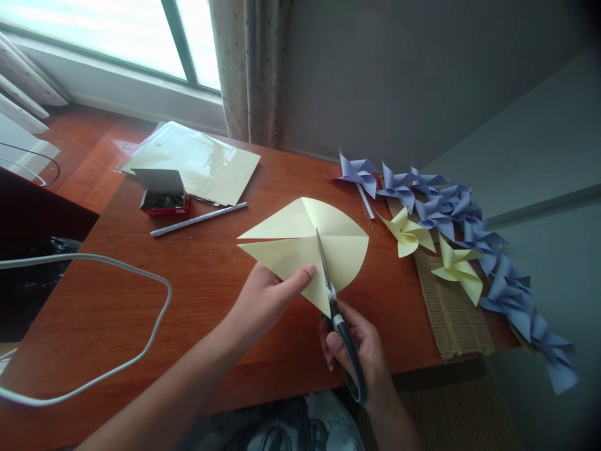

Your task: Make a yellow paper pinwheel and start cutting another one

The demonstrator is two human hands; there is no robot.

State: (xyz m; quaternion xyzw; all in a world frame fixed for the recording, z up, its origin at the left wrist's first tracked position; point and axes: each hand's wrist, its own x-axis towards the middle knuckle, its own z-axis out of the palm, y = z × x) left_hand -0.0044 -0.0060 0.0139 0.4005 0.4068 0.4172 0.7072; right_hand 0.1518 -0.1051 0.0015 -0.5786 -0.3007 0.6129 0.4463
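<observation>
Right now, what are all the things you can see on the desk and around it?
paper sheet: one, pale yellow, creased, held above desk centre
scissors: one, dark handles, blades on the sheet
yellow pinwheels: two, desk right
blue pinwheels: a row, too overlapped to count, right edge
cardboard: one, brown corrugated, under pinwheels
small box: one, red, open, desk left
stick: one, whitish, beside box
folder: one, pale yellow, glossy, back left
cable: one, white, looping left
desk: one, reddish wood
left hand: pinching sheet
right hand: gripping scissors

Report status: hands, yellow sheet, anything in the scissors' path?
Left hand pinches yellow sheet. Right hand works scissors, blades mid-sheet. Cut path clear; left thumb close.
</observation>
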